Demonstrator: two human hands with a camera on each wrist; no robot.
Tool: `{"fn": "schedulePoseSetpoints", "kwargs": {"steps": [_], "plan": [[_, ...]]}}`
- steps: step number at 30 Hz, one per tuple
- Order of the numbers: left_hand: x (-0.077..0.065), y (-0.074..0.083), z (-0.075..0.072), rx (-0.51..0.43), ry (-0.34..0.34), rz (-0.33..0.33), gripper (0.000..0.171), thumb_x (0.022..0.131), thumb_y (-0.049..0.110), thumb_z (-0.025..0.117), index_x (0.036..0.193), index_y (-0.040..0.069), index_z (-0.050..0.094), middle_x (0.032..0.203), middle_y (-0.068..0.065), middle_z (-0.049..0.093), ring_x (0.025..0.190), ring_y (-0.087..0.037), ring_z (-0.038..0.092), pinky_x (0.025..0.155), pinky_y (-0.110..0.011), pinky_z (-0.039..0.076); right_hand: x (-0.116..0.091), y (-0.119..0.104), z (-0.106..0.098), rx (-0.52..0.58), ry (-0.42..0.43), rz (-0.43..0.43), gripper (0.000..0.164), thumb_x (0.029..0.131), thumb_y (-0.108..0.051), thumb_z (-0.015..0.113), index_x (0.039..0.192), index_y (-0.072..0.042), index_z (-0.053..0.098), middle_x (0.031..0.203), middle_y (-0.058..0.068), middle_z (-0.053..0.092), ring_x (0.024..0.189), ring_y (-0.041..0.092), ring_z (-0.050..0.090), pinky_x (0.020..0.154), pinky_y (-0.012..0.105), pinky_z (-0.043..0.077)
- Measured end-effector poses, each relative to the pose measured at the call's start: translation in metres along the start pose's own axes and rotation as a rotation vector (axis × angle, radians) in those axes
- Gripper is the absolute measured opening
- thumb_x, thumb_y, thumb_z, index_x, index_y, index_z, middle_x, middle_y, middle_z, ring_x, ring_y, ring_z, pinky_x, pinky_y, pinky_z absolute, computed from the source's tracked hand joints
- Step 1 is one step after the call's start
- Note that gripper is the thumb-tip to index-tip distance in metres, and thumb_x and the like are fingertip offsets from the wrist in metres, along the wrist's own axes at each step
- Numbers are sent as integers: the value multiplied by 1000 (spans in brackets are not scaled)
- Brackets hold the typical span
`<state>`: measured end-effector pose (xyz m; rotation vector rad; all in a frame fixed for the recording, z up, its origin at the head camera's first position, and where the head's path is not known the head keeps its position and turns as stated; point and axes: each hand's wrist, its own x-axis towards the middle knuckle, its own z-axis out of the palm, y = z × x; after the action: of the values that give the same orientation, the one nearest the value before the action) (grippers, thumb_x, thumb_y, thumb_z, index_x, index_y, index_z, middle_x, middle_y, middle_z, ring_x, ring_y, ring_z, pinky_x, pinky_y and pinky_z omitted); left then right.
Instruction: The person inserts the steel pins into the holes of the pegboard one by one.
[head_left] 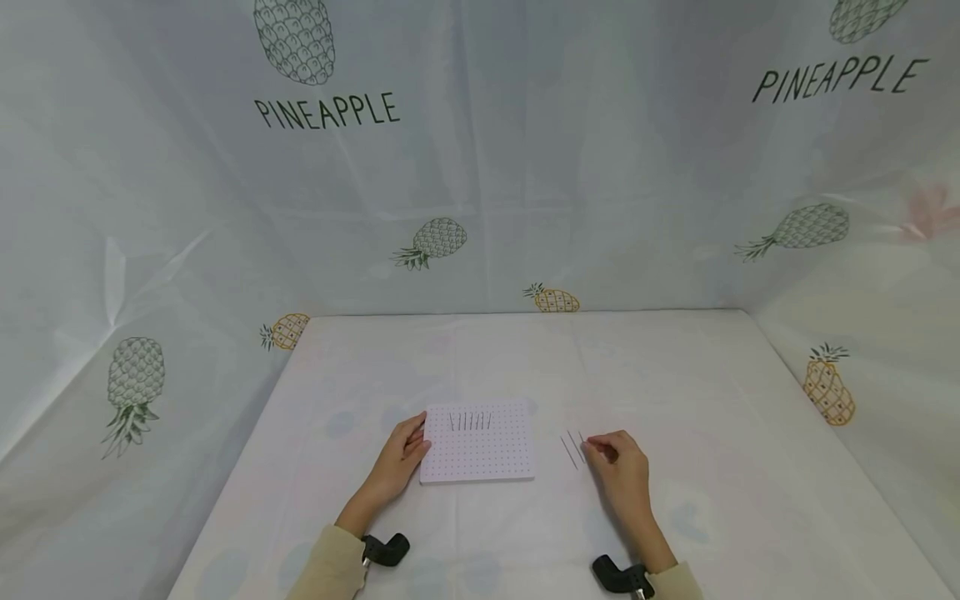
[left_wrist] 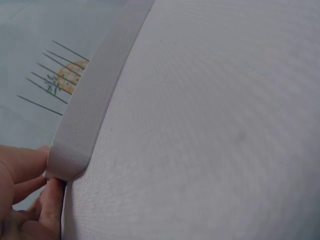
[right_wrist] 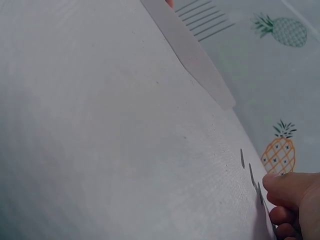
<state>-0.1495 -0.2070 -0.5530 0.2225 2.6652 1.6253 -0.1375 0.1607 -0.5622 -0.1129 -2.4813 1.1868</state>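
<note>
A white pegboard [head_left: 480, 454] with rows of small holes lies on the table. Several thin dark pins [head_left: 470, 421] stand upright in a row near its far edge; the left wrist view shows these pins [left_wrist: 47, 82] sticking up past the board's side. My left hand [head_left: 397, 458] grips the board's left edge between thumb and fingers. To the right of the board, loose pins [head_left: 569, 452] lie slanted on the cloth. My right hand [head_left: 621, 475] pinches the rightmost one at its fingertips, which partly cover it. The right wrist view shows that pin [right_wrist: 260, 194] beside the thumb.
A white cloth [head_left: 712, 467] covers the table. Behind it and at both sides hangs a pale curtain [head_left: 495, 150] printed with pineapples. Each wrist wears a black camera mount [head_left: 386, 550] below a beige sleeve [head_left: 327, 567].
</note>
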Motion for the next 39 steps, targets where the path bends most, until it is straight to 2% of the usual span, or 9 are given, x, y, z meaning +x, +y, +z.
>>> {"fn": "schedulePoseSetpoints", "kwargs": {"steps": [8, 17, 26, 39], "plan": [[2, 0, 3, -29, 28, -1, 53, 99, 2, 58, 148, -7, 39, 144, -27, 41, 128, -41, 49, 107, -49, 41, 0, -1, 0, -7, 6, -11, 10, 81, -4, 82, 87, -1, 75, 82, 3, 61, 74, 16, 54, 63, 25, 45], [0, 3, 1, 5, 7, -2, 52, 101, 5, 58, 149, -3, 40, 144, -23, 43, 128, -37, 50, 107, -42, 43, 1, 0, 0, -22, 8, -49, 9, 80, -1, 82, 82, -2, 73, 80, 2, 58, 72, 16, 50, 59, 25, 42], [-1, 4, 0, -13, -9, -2, 54, 102, 6, 56, 151, -1, 37, 146, -22, 41, 131, -36, 48, 109, -43, 40, 1, 3, 1, -22, -1, -65, 15, 80, 3, 80, 73, -2, 68, 78, 1, 53, 73, 16, 46, 59, 26, 40], [-1, 1, 0, 3, -9, -13, 54, 102, 9, 57, 152, 1, 38, 147, -21, 41, 131, -36, 47, 110, -44, 40, -1, 2, 5, -11, 18, -108, 15, 80, 5, 78, 74, -3, 67, 76, 0, 52, 72, 16, 43, 60, 26, 37]]}}
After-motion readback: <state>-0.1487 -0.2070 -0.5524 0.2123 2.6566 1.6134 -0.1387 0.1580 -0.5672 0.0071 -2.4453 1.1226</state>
